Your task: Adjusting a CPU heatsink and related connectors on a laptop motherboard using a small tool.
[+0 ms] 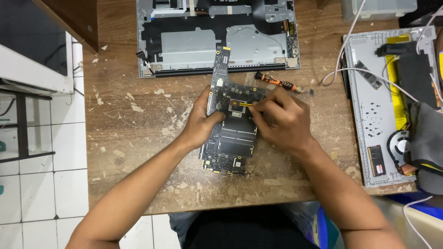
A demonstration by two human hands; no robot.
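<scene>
Below you, a dark circuit board [233, 124] lies on the wooden worktop [134, 115]. Your left hand [203, 122] clasps its left edge. Your right hand [281, 120] pinches a thin yellow tool [245, 104], possibly tweezers, against the board. Beyond sits an opened laptop shell [217, 41], holding metal plates, and an orange screwdriver [277, 83].

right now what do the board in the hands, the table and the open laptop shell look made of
Circuit board: dark matte laminate, probably fibreglass, with small metal parts and shields on it. Table: wood, brown, its coating worn and flaking in pale patches. Laptop shell: silver-grey, likely metal or painted plastic; dull sheen, stamped inner plates. Left hand grips the board's edge; right hand holds a thin yellow tool.
</scene>
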